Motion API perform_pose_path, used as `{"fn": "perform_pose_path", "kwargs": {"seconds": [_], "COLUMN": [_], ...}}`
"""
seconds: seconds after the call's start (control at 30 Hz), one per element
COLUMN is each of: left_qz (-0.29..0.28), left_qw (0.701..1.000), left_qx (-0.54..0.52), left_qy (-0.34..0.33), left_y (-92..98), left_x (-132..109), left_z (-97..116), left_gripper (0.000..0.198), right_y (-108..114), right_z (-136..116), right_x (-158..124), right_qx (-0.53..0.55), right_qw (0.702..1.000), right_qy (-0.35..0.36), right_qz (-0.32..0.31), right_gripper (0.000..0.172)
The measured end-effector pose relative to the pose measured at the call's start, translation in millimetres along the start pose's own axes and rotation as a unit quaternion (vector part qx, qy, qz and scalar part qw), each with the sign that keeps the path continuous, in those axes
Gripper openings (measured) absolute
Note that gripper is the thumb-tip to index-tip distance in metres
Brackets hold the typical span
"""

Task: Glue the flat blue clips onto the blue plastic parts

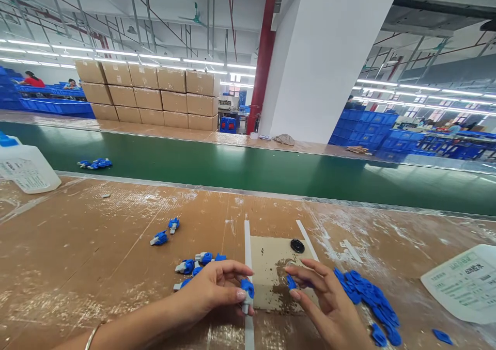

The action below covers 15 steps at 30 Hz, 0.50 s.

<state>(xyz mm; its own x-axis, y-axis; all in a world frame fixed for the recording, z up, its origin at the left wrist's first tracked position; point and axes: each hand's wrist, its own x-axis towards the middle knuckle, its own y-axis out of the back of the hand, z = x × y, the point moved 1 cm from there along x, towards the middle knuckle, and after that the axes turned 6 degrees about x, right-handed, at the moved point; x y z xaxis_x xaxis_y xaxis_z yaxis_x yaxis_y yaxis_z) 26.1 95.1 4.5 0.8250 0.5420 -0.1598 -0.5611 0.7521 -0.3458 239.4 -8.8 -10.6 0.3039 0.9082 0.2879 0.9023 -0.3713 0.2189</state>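
My left hand (217, 288) is closed in a pinch on a small blue and white assembled part (247, 291), held just above the brown worktable (77, 257). My right hand (329, 303) pinches a small blue piece (291, 282) between thumb and forefinger, a short way right of the left hand's part. Both hands hover over a tan pad (271, 267) framed by white strips. A pile of loose blue pieces (368, 298) lies right of my right hand. Several assembled blue and white parts (194, 265) lie left of my left hand.
A black round disc (297, 245) rests on the pad's far corner. Beyond the table runs a green conveyor belt (248, 169) carrying a blue cluster (95, 163). A white plastic jug (23, 166) stands far left, a printed bag (465, 283) far right. Cardboard boxes (151, 97) are stacked behind.
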Motion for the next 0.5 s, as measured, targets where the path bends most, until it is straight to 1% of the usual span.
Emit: {"fn": "perform_pose_path", "kwargs": {"seconds": [0.03,0.1,0.13,0.2,0.3,0.37,0.43,0.5], "left_qz": [-0.003,-0.011,-0.017,-0.026,-0.032,-0.028,-0.022,-0.016], "left_qw": [1.000,1.000,1.000,0.999,0.999,0.999,0.999,0.999], "left_qx": [-0.005,-0.013,-0.015,-0.011,-0.001,0.002,0.003,0.003], "left_qy": [-0.004,-0.011,-0.014,-0.020,-0.026,-0.031,-0.035,-0.037], "left_y": [-1.5,-4.5,-5.9,-7.6,-8.0,-7.2,-6.4,-5.7], "left_x": [-0.4,-1.6,-2.2,-3.2,-4.3,-4.7,-5.1,-5.5], "left_z": [-0.3,-0.6,-0.6,-0.8,-1.4,-1.8,-1.7,-1.0], "left_gripper": [0.044,0.046,0.046,0.047,0.049,0.049,0.049,0.049], "right_y": [-8.1,-26.1,-35.0,-50.7,-66.8,-73.6,-78.4,-81.9], "right_z": [-4.1,-10.1,-11.8,-12.6,-11.2,-11.0,-11.7,-12.1], "right_x": [-5.2,-14.2,-17.6,-21.8,-23.8,-24.3,-25.1,-26.6], "right_qx": [0.079,0.217,0.265,0.329,0.379,0.398,0.400,0.385], "right_qw": [0.996,0.971,0.957,0.934,0.911,0.901,0.900,0.908], "right_qy": [-0.033,-0.085,-0.103,-0.129,-0.151,-0.159,-0.158,-0.147], "right_qz": [0.017,0.047,0.053,0.056,0.064,0.068,0.067,0.074], "right_gripper": [0.042,0.046,0.049,0.052,0.055,0.058,0.059,0.058]}}
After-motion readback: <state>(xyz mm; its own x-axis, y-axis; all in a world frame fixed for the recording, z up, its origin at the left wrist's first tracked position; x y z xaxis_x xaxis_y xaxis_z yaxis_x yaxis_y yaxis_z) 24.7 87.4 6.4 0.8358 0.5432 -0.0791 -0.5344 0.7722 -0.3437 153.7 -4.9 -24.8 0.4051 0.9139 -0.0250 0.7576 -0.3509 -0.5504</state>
